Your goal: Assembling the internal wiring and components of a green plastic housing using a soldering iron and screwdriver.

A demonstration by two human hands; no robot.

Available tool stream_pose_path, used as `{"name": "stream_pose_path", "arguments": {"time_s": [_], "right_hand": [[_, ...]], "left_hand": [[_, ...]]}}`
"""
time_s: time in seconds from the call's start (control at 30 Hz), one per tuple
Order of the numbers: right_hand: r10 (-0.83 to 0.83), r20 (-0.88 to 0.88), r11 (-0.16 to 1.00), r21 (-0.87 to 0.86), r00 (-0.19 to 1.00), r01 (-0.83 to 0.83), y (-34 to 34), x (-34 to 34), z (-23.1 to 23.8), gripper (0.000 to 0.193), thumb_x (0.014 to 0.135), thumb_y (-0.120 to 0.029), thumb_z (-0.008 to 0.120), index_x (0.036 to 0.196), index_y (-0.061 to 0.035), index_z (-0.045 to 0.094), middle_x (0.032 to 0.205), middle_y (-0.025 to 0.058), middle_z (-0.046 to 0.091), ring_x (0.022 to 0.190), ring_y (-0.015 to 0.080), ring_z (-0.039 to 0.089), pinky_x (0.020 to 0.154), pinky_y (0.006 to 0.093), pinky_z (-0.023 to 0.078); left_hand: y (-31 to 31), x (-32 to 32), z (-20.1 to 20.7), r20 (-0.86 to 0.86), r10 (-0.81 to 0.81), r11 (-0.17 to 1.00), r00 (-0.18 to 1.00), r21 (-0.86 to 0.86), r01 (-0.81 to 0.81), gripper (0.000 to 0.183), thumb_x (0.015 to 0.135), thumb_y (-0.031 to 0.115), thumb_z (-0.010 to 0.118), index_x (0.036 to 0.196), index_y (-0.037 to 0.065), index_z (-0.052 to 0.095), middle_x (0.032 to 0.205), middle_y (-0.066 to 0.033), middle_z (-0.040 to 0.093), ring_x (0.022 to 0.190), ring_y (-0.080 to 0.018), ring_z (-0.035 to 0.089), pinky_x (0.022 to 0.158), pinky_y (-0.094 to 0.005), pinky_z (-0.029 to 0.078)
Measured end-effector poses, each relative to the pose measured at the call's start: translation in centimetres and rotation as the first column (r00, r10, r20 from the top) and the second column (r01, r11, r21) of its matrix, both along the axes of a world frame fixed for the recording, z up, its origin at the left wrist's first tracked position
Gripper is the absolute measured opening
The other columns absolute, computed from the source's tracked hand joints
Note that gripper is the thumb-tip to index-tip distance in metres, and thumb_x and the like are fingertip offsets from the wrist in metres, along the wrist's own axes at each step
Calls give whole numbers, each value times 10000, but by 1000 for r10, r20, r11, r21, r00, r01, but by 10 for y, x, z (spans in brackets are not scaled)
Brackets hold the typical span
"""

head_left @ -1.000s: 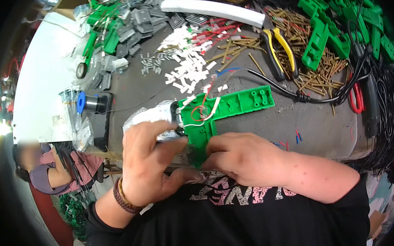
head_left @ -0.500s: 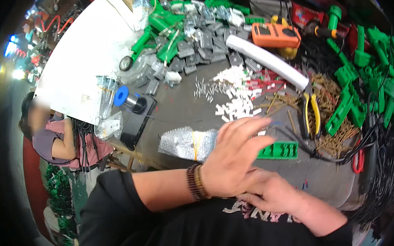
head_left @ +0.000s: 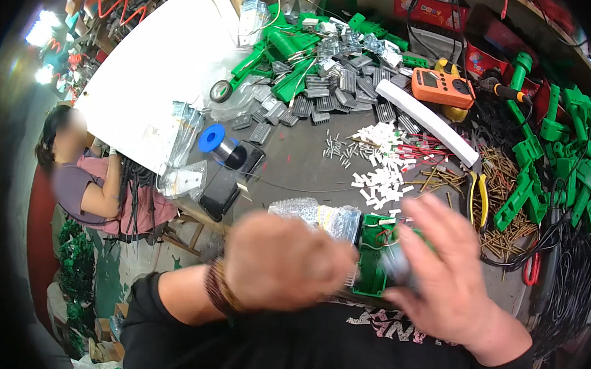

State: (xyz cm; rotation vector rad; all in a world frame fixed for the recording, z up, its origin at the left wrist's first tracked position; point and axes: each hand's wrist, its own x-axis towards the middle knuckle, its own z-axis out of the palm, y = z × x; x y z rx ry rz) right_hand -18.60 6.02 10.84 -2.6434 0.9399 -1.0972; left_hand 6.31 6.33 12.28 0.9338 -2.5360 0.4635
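Observation:
My left hand (head_left: 280, 261) is blurred, with its fingers curled, beside a green plastic housing (head_left: 371, 274). Whatever those fingers hold is hidden. A dark finned edge (head_left: 353, 250) shows between that hand and the housing. On the housing's other side is my right hand (head_left: 449, 275), its fingers stretched and thumb apart, smeared by motion. A blurred silvery-grey rounded part (head_left: 395, 261) lies between its thumb and fingers; whether it is gripped I cannot tell. Thin wires show at the housing's upper end. Behind the left hand lies a bubble-wrap packet (head_left: 307, 212).
Beyond the hands are white connectors (head_left: 384, 180), grey finned heat sinks (head_left: 328, 95), an orange multimeter (head_left: 443, 87) and a white tube (head_left: 428, 121). Yellow-handled pliers (head_left: 478, 199) lie by brass-coloured rods (head_left: 509, 225). A solder spool (head_left: 220, 146) stands left. Another person (head_left: 89, 179) sits at far left.
My hands have moved apart, left hand leftward and right hand rightward. The green housing and grey part now show between them. The whole view has shifted, with the bench things lower and farther right.

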Motion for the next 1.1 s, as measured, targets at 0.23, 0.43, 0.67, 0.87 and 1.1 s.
{"name": "stream_pose_path", "arguments": {"time_s": [0.23,0.43,0.67,0.87,1.1], "right_hand": [[234,9,704,688,972,-176,14,-15,-13,291,943,-183,619,1229,-129,612,709,149,651,632,369,655,550,481,510],[343,106,291,933,933,-213,1,-5,-3,180,997,-238,543,1110,-102,579,743,165,662,703,365,673,592,466,521],[230,-54,776,613,972,-150,10,-27,-17,302,936,-222,577,1213,-109,612,721,41,617,595,263,634,534,381,523],[-29,-530,999,-1,847,34,6,-73,-14,451,722,-208,625,1160,-144,717,599,-44,387,506,114,472,450,282,389],[-18,-627,1000,-16,778,10,-5,-85,-28,478,658,-154,669,1130,-102,720,604,-44,368,512,116,441,452,275,349]], "left_hand": [[29,-8,-19,168,-34,997,985,71,22,118,712,221,644,780,198,550,642,45,373,544,-93,471,471,-259,344],[29,-16,-22,190,-107,985,976,152,78,145,684,232,655,794,201,564,636,45,360,544,-106,448,462,-278,330],[7,-20,-23,242,-59,975,968,223,4,181,678,198,644,830,165,552,638,23,422,524,-142,491,454,-320,365],[-36,6,-52,-13,86,903,996,424,-73,362,758,81,675,1114,72,609,874,-74,604,767,-272,617,652,-396,518],[-50,24,-108,-309,52,834,950,537,129,543,752,279,788,1195,37,588,1235,-161,596,1073,-387,577,925,-483,469]]}}
